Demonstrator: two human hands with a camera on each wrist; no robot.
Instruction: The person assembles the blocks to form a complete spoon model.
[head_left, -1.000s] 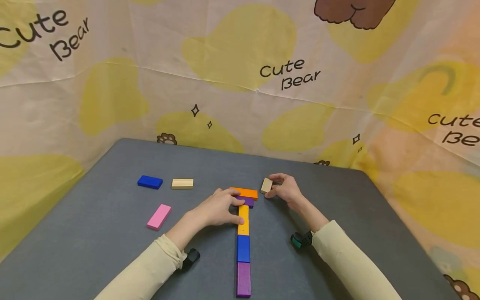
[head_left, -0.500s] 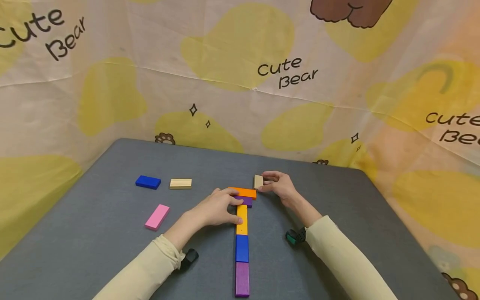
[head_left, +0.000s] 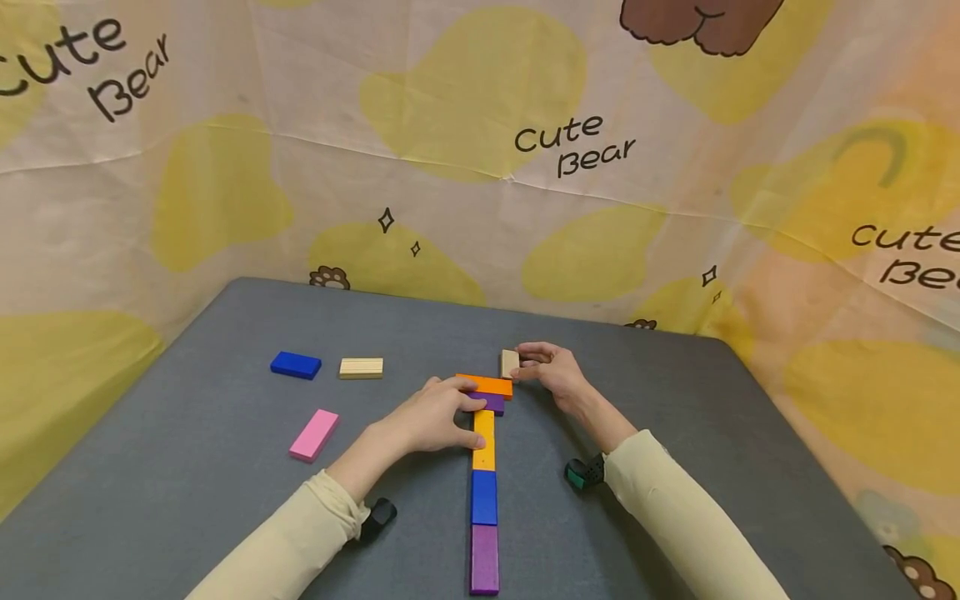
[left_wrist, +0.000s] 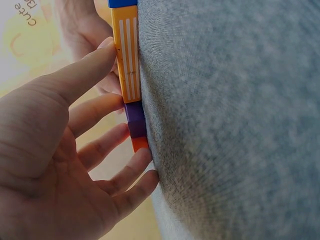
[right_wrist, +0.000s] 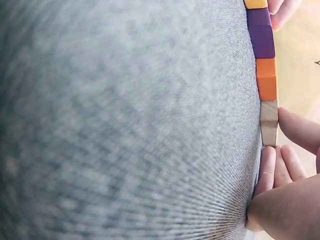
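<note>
A row of painted wooden blocks runs away from me: a purple block (head_left: 484,560), a blue block (head_left: 484,497) and a yellow block (head_left: 485,458). Beyond them, a dark purple block (head_left: 493,403) and an orange block (head_left: 493,386) lie crosswise. My left hand (head_left: 431,417) rests over the row's far part, thumb at the yellow block and fingertips by the dark purple and orange ones. My right hand (head_left: 561,379) pinches a plain wooden block (head_left: 510,363) between thumb and fingers, just behind the orange block's right end. In the right wrist view this plain block (right_wrist: 269,124) appears against the orange one.
Left of the row lie a blue block (head_left: 296,365), a grooved plain block (head_left: 362,368) and a pink block (head_left: 314,435). The grey table (head_left: 187,467) ends at a patterned cloth (head_left: 450,167) behind.
My right hand has moved left with the plain wooden block, bringing it behind the orange block's right end and turning it straighter. My left hand has stayed in place.
</note>
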